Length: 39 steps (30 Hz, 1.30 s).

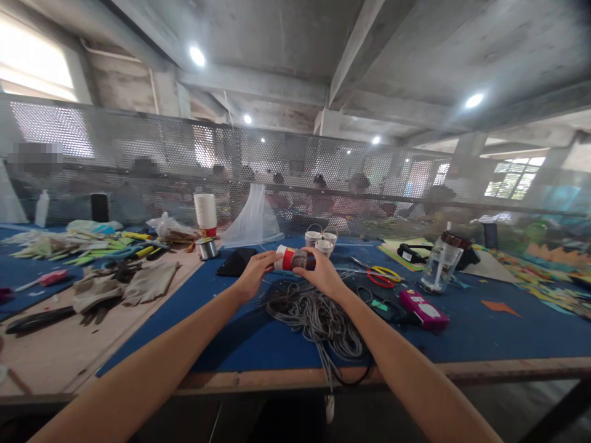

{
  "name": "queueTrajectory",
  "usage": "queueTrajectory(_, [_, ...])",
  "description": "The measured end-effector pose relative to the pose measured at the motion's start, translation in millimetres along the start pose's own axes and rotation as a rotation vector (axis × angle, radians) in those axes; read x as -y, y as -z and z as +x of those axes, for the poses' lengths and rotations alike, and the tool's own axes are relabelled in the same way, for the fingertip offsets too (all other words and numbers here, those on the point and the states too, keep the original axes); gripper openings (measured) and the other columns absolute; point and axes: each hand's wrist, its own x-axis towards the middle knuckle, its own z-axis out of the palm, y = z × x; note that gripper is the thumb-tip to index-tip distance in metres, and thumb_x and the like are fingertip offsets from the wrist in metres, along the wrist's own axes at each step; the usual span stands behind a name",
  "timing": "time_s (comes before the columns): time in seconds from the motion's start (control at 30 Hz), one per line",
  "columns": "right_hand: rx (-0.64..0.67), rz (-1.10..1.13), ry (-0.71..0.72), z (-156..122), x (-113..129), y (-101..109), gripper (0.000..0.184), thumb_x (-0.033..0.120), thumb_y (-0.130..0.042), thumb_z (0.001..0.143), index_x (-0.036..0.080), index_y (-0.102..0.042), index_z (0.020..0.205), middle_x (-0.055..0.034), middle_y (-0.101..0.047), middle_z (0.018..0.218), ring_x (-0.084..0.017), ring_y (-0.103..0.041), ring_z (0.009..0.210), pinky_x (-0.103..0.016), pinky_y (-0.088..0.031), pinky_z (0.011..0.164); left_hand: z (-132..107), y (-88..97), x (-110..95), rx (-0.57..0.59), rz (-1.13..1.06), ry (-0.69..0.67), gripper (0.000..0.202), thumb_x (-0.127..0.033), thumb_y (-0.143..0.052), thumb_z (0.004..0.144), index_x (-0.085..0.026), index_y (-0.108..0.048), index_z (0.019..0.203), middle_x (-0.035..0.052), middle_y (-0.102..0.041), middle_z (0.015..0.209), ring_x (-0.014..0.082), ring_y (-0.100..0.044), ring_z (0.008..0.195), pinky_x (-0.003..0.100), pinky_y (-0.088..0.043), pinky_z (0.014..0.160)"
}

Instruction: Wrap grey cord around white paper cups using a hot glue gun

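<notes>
A paper cup (pixel 287 258) with a white end and a red band lies on its side between my hands, above the blue tabletop. Grey cord seems to be wound around its right part. My left hand (pixel 255 272) has its fingers closed at the white end. The fingers of my right hand (pixel 321 271) curl around the corded end, hiding part of it. Just below, a loose heap of grey cord (pixel 318 314) spreads over the table, its strands hanging past the front edge. Small white cups with handles (pixel 323 245) stand behind my right hand.
Stacked paper cups (pixel 205 211) and a wire spool (pixel 207 248) stand left. Rightward are scissors (pixel 383 277), a magenta box (pixel 425 309) and a clear bottle (pixel 441 264). Gloves (pixel 150 283) lie far left. A perforated screen (pixel 286 160) runs behind, people beyond it.
</notes>
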Motion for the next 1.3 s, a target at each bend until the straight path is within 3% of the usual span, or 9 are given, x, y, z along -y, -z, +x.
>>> queueTrajectory(0.3, [-0.002, -0.149, 0.134, -4, -2, -2, 0.062, 0.042, -0.074, 0.076, 0.024, -0.051, 0.13, -0.008, -0.057, 0.129, -0.022, -0.057, 0.112, -0.036, -0.044, 0.096, -1, -3.3, -7, -0.024, -0.065, 0.04, 0.031, -0.038, -0.079, 0.064, -0.014, -0.077, 0.083, 0.0082, -0.073, 0.079, 0.0185, -0.063, 0.071, 0.03, -0.045, 0.073])
queueTrajectory(0.4, [-0.049, -0.133, 0.126, 0, -4, 5, 0.048, 0.046, -0.061, 0.087, 0.021, -0.054, 0.127, -0.0087, -0.06, 0.124, -0.019, -0.061, 0.104, -0.032, -0.045, 0.092, 0, -2.7, -6, -0.041, -0.084, 0.033, 0.033, -0.038, -0.081, 0.062, -0.013, -0.077, 0.083, 0.0073, -0.073, 0.076, 0.0178, -0.063, 0.07, 0.03, -0.045, 0.072])
queueTrajectory(0.47, [-0.104, -0.201, 0.074, 3, -9, 14, 0.033, 0.043, -0.052, 0.093, 0.02, -0.061, 0.115, -0.0075, -0.065, 0.113, -0.017, -0.063, 0.095, -0.029, -0.046, 0.087, 1, -1.4, -5, -0.05, -0.098, 0.019, 0.034, -0.039, -0.081, 0.062, -0.013, -0.077, 0.084, 0.0071, -0.073, 0.076, 0.017, -0.063, 0.069, 0.029, -0.045, 0.071])
queueTrajectory(0.57, [-0.146, -0.439, -0.09, 3, -22, 33, 0.022, 0.037, -0.053, 0.092, 0.02, -0.066, 0.095, -0.0061, -0.069, 0.099, -0.018, -0.064, 0.088, -0.028, -0.044, 0.079, 3, 1.2, -2, -0.071, -0.109, 0.003, 0.035, -0.039, -0.082, 0.061, -0.013, -0.077, 0.084, 0.0065, -0.073, 0.078, 0.0163, -0.062, 0.07, 0.028, -0.046, 0.072])
queueTrajectory(0.77, [0.138, -0.725, -0.433, -9, -52, 59, 0.031, 0.048, -0.056, 0.087, 0.019, -0.068, 0.087, -0.0125, -0.071, 0.096, -0.027, -0.066, 0.093, -0.032, -0.043, 0.075, 7, 4.3, 5, -0.064, -0.123, 0.008, 0.038, -0.041, -0.084, 0.059, -0.014, -0.077, 0.085, 0.0061, -0.074, 0.077, 0.0193, -0.065, 0.072, 0.031, -0.048, 0.073])
queueTrajectory(0.9, [0.244, -0.656, -0.482, -6, -61, 56, 0.056, 0.068, -0.044, 0.087, 0.019, -0.068, 0.074, -0.0127, -0.072, 0.083, -0.028, -0.068, 0.086, -0.031, -0.043, 0.069, 8, 3.9, 6, -0.077, -0.138, 0.017, 0.039, -0.042, -0.084, 0.059, -0.014, -0.077, 0.085, 0.0059, -0.073, 0.075, 0.02, -0.065, 0.072, 0.031, -0.048, 0.074])
queueTrajectory(1.0, [0.26, -0.611, -0.469, -1, -64, 49, 0.058, 0.073, -0.048, 0.08, 0.02, -0.066, 0.063, -0.0091, -0.07, 0.07, -0.025, -0.068, 0.076, -0.028, -0.042, 0.064, 7, 3.5, 7, -0.083, -0.131, 0.008, 0.04, -0.044, -0.084, 0.058, -0.014, -0.076, 0.084, 0.0057, -0.073, 0.075, 0.0197, -0.065, 0.071, 0.031, -0.048, 0.074])
queueTrajectory(1.13, [0.177, -0.588, -0.506, 3, -66, 43, 0.043, 0.059, -0.064, 0.075, 0.02, -0.062, 0.056, -0.007, -0.065, 0.058, -0.022, -0.067, 0.068, -0.026, -0.041, 0.06, 6, 3.3, 6, -0.08, -0.143, 0.007, 0.039, -0.044, -0.084, 0.058, -0.014, -0.076, 0.082, 0.0057, -0.073, 0.076, 0.0183, -0.064, 0.071, 0.031, -0.047, 0.075])
queueTrajectory(1.3, [0.031, -0.029, -0.685, 6, -68, 42, 0.033, 0.036, -0.072, 0.072, 0.018, -0.056, 0.049, -0.0019, -0.052, 0.041, -0.014, -0.054, 0.048, -0.021, -0.034, 0.047, 6, 4.1, 2, -0.183, -0.157, 0.033, 0.037, -0.045, -0.083, 0.057, -0.014, -0.074, 0.077, 0.0043, -0.071, 0.074, 0.0154, -0.06, 0.068, 0.027, -0.045, 0.068])
